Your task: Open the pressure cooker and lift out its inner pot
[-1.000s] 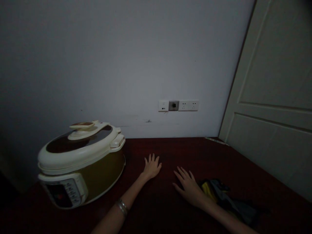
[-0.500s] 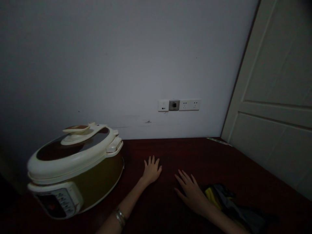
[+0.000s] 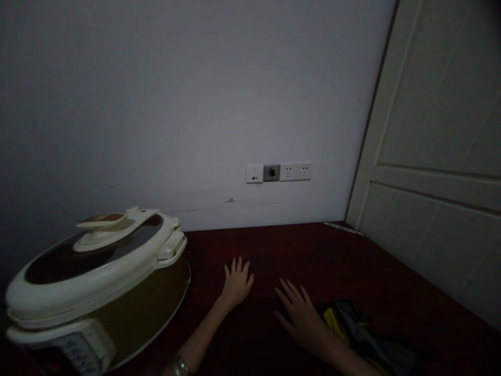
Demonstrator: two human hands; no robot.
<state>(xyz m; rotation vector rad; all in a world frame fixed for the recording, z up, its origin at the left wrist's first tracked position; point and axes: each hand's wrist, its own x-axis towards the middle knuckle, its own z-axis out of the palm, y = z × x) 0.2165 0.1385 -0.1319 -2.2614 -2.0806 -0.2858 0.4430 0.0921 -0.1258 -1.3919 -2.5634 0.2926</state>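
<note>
Lower centre of frame: left hand point(image 3: 236, 282) flat, palm down, on dark red worktop point(image 3: 332, 250); grip spread, nothing in it. Just right of it: right hand point(image 3: 299, 313), also palm down, grip spread and empty, wrist side next to a crumpled yellow-and-grey cloth point(image 3: 352, 321) at lower right (touching or just apart: cannot tell). Bracelet point(image 3: 180, 365) on left wrist, at bottom edge.

Lower left: cream-topped cooker point(image 3: 117, 303), lid point(image 3: 90, 266) shut, near the left hand but apart from it.

Against 1 s and 0.5 s back: cooker larger and lower in frame, control panel point(image 3: 74, 352) now partly cut off by bottom edge; socket strip point(image 3: 278, 172) on wall point(image 3: 156, 104) a little further left. Both hands in same flat pose, same gap between the 2. Read as a shift of the head camera, not of hands or cooker. Judged: nothing lifted, nothing moved on worktop; cooker and cloth not under any finger. Pale door point(image 3: 438, 156) at right of frame.
</note>
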